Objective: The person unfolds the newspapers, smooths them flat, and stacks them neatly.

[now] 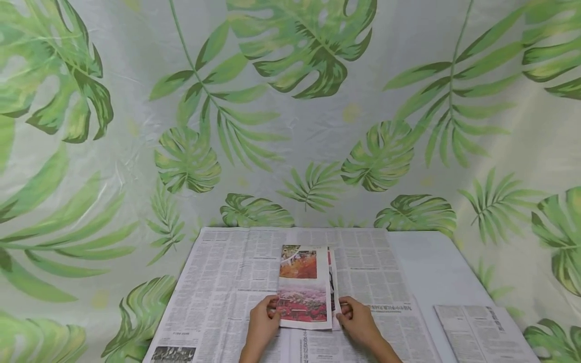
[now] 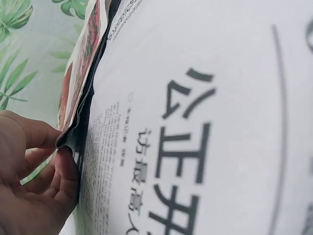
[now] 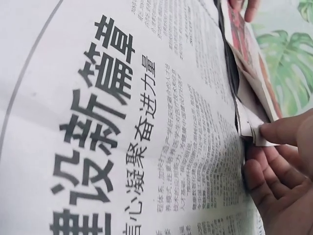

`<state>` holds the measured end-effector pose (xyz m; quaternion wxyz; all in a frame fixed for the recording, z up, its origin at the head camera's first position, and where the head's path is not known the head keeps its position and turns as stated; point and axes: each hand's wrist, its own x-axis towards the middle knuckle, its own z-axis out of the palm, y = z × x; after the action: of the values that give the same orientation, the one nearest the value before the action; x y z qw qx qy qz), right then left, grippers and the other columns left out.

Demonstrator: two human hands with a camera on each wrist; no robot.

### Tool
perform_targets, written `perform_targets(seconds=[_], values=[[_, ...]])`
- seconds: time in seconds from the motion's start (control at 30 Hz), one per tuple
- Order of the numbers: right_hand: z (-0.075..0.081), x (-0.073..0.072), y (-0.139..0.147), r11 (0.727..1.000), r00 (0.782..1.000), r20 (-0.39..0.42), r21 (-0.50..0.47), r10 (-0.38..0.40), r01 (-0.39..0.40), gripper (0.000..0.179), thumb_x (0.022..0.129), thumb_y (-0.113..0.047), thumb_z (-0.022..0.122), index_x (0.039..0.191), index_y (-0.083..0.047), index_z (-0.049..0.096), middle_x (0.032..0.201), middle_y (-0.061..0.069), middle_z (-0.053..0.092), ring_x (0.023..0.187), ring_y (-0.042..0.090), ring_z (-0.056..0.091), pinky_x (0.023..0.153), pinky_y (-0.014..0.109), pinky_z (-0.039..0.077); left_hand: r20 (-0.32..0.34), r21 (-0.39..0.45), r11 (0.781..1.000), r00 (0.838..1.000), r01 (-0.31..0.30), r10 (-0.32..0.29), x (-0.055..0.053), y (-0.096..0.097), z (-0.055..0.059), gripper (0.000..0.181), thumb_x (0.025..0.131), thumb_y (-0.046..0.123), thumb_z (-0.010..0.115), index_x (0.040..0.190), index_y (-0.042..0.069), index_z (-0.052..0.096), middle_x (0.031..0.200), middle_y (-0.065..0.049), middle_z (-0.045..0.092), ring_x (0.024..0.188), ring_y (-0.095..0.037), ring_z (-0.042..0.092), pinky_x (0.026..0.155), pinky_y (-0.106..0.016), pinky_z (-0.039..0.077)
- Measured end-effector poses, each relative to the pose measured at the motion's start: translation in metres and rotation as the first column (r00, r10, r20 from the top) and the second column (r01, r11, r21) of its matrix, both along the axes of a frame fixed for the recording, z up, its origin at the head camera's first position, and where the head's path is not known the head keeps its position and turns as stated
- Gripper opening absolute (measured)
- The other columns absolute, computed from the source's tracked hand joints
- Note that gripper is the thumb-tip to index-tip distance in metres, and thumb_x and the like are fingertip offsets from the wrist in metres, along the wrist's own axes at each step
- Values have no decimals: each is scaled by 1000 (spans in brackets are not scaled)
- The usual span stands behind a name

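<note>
A folded newspaper [image 1: 303, 297] with colour photos of orange and pink-red scenery lies in front of me in the head view. My left hand [image 1: 262, 322] pinches its lower left edge between thumb and fingers. At the lower right edge, my right hand [image 1: 360, 321] pinches the layers that stick out from under the top fold. The left wrist view shows the left hand [image 2: 34, 171] gripping the stacked paper edge [image 2: 73, 129]. In the right wrist view, the thumb of the right hand [image 3: 281, 171] presses on a pale folded corner [image 3: 248, 125], fingers beneath.
Printed newspaper sheets [image 1: 218, 282] spread under the folded one, over a white table [image 1: 431, 267]. Another folded newspaper [image 1: 481, 333] lies at the right front. A leaf-patterned curtain [image 1: 313, 141] hangs behind the table's far edge.
</note>
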<state>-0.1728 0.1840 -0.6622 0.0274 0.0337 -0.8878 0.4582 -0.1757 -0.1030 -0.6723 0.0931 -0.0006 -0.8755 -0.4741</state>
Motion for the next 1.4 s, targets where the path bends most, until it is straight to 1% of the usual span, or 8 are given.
perform_targets(seconds=[0.23, 0.37, 0.5, 0.67, 0.8, 0.97, 1.23, 1.4], values=[[0, -1, -3, 999, 998, 57, -19, -38, 40, 39, 84, -4, 78, 122, 0, 68, 79, -2, 66, 63, 3, 55, 57, 19, 46, -43, -168, 985, 999, -27, 20, 7, 16, 5, 37, 78, -2, 77, 113, 8, 72, 96, 1, 64, 89, -13, 58, 79, -32, 52], [0, -1, -3, 997, 997, 75, -68, -31, 36, 43, 83, -1, 76, 125, 3, 65, 82, 1, 69, 64, 4, 59, 58, 19, 48, -86, -147, 986, 992, 80, -93, 8, 33, 9, 36, 80, 3, 78, 115, 6, 72, 98, -1, 66, 85, -9, 55, 74, -28, 50], [-1, -1, -3, 990, 994, 108, -140, -3, 19, 47, 83, 3, 73, 129, 6, 62, 89, 6, 74, 67, 6, 62, 59, 19, 50, -137, -90, 974, 967, 206, -217, 7, 49, 11, 33, 85, 7, 77, 117, 2, 70, 98, -6, 69, 81, -8, 58, 69, -22, 50], [-2, -1, -1, 978, 993, 119, -207, 29, -4, 49, 84, 5, 71, 132, 8, 59, 94, 11, 77, 68, 6, 62, 59, 19, 49, -119, -67, 949, 942, 308, -314, 4, 66, 10, 30, 90, 16, 77, 117, 4, 71, 101, -7, 70, 83, -10, 61, 71, -22, 51], [-4, 1, -1, 968, 991, 118, -250, 56, -25, 49, 85, 5, 71, 132, 8, 59, 97, 15, 77, 68, 5, 63, 60, 19, 51, -68, -60, 936, 934, 346, -350, 3, 77, 6, 31, 91, 23, 79, 116, 9, 71, 102, -3, 69, 83, -8, 59, 71, -21, 49], [-8, 2, 0, 958, 989, 122, -283, 80, -43, 48, 87, 6, 69, 133, 10, 57, 100, 18, 77, 70, 5, 64, 61, 21, 54, -65, -113, 935, 936, 337, -345, 3, 86, -1, 38, 85, 31, 83, 115, 10, 71, 98, -2, 67, 81, -10, 56, 69, -22, 46], [-9, 4, 0, 959, 991, 113, -282, 73, -38, 45, 89, 7, 67, 132, 11, 58, 97, 17, 76, 69, 2, 61, 60, 20, 53, -53, -259, 936, 964, 238, -260, 7, 99, -4, 55, 77, 47, 88, 116, 14, 70, 106, 2, 63, 95, -13, 60, 82, -36, 54], [-7, 5, -1, 956, 991, 117, -293, 67, -30, 45, 88, 8, 67, 131, 12, 57, 95, 17, 75, 65, 4, 60, 58, 21, 54, -116, -330, 929, 970, 167, -216, 10, 107, -2, 57, 67, 45, 93, 109, 14, 70, 97, 4, 57, 83, -12, 55, 71, -32, 49]])
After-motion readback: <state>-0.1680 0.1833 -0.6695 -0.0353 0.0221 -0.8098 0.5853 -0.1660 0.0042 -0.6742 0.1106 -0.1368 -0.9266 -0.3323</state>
